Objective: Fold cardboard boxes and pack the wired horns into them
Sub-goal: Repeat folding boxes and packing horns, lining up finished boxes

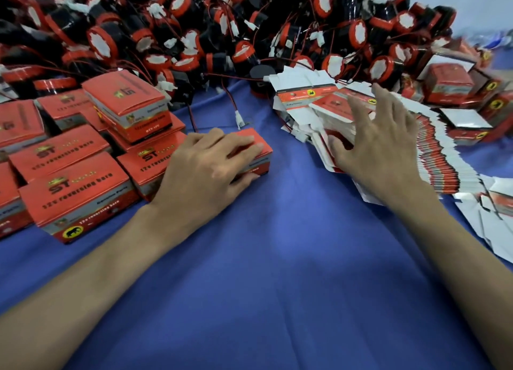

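My left hand [211, 167] lies over a closed red box [261, 147] on the blue cloth, fingers across its top and thumb against its front side. My right hand [380, 139] hovers with fingers spread over a fanned stack of flat unfolded red and white box blanks [433, 147]; whether it touches them is unclear. A large heap of black and red wired horns [194, 36] fills the back of the table. One loose horn [259, 83] with a red and black wire [231, 100] lies just behind the box.
Several packed red boxes [75, 192] are stacked at the left. More boxes [449, 83] stand at the far right. Loose white blanks [494, 217] lie at the right edge. Blue cloth [277, 272] covers the table in front.
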A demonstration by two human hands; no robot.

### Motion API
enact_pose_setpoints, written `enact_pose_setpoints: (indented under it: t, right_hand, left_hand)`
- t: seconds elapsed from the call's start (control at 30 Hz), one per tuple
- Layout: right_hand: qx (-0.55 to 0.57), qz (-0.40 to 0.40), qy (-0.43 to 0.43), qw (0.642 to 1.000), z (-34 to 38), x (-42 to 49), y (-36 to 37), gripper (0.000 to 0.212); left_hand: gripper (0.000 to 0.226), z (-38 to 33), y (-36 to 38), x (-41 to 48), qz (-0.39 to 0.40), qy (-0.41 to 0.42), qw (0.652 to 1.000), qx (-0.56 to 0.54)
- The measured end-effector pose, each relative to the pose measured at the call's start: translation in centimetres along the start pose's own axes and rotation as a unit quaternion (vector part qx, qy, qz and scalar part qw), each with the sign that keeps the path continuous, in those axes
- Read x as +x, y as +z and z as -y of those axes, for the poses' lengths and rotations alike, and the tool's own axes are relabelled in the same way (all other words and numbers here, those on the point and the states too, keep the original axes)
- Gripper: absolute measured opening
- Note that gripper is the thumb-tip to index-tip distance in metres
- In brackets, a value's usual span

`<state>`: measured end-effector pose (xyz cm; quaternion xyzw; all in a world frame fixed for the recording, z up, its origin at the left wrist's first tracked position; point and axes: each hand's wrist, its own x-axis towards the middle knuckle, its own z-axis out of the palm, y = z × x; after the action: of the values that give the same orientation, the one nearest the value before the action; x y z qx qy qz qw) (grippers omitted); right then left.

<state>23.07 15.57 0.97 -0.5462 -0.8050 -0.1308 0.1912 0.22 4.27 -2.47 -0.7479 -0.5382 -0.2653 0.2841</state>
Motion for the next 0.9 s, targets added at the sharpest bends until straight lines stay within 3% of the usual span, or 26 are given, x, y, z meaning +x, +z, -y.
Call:
enact_pose_setpoints:
  t: [0.1, 0.3, 0.5, 0.6, 0.7, 0.77, 0.83, 0.9]
  right_hand:
    - [-0.052, 0.079, 0.024, 0.995, -0.6, 0.3, 0.5, 0.054]
    - [-0.056, -0.013, -0.014, 0.998, -0.6, 0.3, -0.1, 0.033]
    - [-0.014, -0.083, -0.03, 0.996, -0.5, 0.1, -0.3, 0.031]
    - [0.046, -0.185, -0.078, 0.979, -0.4, 0.0, -0.1, 0.025]
    - [0.117, -0.346, -0.212, 0.906, 0.0, 0.2, -0.7, 0.014]
    - [0.192, -0.378, -0.31, 0.851, 1.2, -0.6, -1.1, 0.009]
    - [0.278, -0.34, -0.374, 0.817, 3.6, -2.1, -1.3, 0.01]
    - [0.336, -0.279, -0.405, 0.803, 6.1, -3.6, -0.9, 0.011]
  left_hand:
    - [0.033, 0.4, -0.1, -0.2, 0.019, -0.034, 0.998, 0.05]
    - [0.037, 2.1, -0.5, -0.6, 0.083, -0.167, 0.972, 0.141]
    - [0.042, 1.9, -0.6, -0.8, 0.071, -0.15, 0.979, 0.118]
    - [0.03, 1.0, -0.8, -0.4, -0.016, -0.078, 0.996, 0.03]
    - [0.026, -0.7, -0.9, -0.2, -0.037, -0.06, 0.986, -0.153]
    - [0.045, -1.6, -1.2, -0.2, 0.024, -0.121, 0.936, -0.331]
    - [0.078, -1.7, -1.2, -0.2, 0.082, -0.19, 0.862, -0.463]
    - [0.108, -1.3, -0.8, -0.4, 0.077, -0.24, 0.821, -0.513]
